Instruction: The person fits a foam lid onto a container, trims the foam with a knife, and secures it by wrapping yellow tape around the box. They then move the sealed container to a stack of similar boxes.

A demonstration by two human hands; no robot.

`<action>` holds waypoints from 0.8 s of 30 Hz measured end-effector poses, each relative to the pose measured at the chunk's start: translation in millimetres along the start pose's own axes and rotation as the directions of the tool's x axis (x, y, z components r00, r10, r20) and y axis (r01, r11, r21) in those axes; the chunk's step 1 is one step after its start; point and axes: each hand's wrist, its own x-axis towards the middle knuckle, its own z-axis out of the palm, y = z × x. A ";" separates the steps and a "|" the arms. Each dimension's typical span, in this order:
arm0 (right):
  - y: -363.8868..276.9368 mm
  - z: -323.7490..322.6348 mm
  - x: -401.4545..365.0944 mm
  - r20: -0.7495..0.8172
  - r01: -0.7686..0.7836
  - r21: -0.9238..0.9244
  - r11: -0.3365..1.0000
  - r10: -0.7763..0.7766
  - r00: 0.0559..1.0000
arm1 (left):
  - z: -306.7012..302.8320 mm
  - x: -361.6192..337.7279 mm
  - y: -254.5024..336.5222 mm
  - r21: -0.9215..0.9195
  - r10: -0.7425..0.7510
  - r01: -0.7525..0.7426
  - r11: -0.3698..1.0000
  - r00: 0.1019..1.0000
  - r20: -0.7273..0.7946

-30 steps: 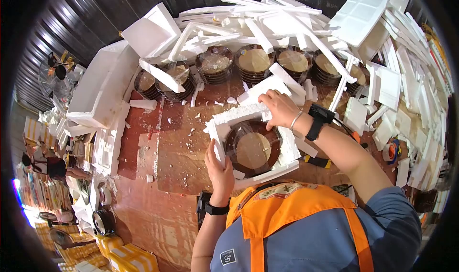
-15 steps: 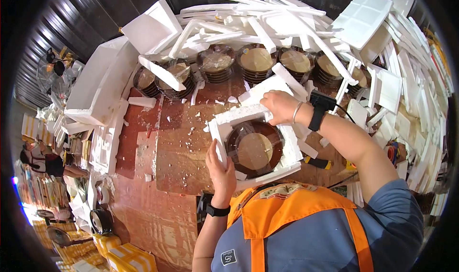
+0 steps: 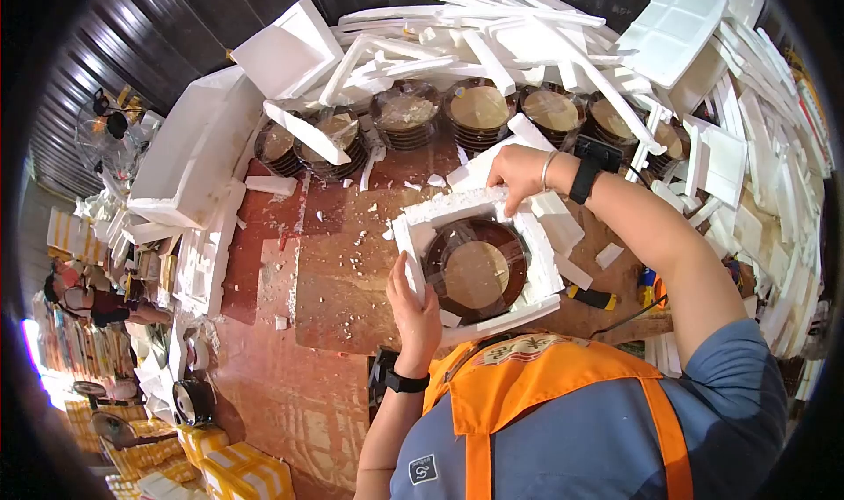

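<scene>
A white foam box [image 3: 547, 267], rough along its top edges, stands in front of me. Inside it lies a round dark brown dish [image 3: 482, 271], apparently under clear wrap, with a tan centre. My left hand [image 3: 415, 320] grips the box's left wall, fingers along the outside and thumb near the rim. At the far right corner my right hand [image 3: 520, 173] is closed over the wall, thumb on the inner side and fingers outside. Loose foam pieces [image 3: 557, 222] lie just right of the box.
Wrapped stacks of brown dishes [image 3: 479, 109] line the back of the wooden table [image 3: 343, 280]. Broken foam strips [image 3: 563, 38] pile behind and to the right. A large foam box [image 3: 189, 153] stands left. A black-and-yellow tool [image 3: 591, 298] lies right. A person [image 3: 92, 298] is far left.
My right hand has shifted on the box's far corner, its thumb now pointing down inside the wall. The left hand keeps its hold. The whole view has moved slightly.
</scene>
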 end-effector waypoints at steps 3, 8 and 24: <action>-4.9 0.7 6.4 0.134 -0.130 0.012 0.991 0.128 0.983 | 6.9 -0.8 -14.8 -0.081 -0.087 0.085 0.993 0.996 -0.020; -45.2 16.0 -16.4 -0.044 -0.129 -0.191 0.973 0.123 0.991 | 6.1 -2.6 -9.0 -0.021 -0.008 0.006 1.000 0.995 -0.099; -16.7 28.1 -5.6 -0.180 0.019 -0.229 0.973 -0.062 0.982 | -3.3 3.6 3.7 0.017 -0.019 0.019 1.000 0.999 -0.036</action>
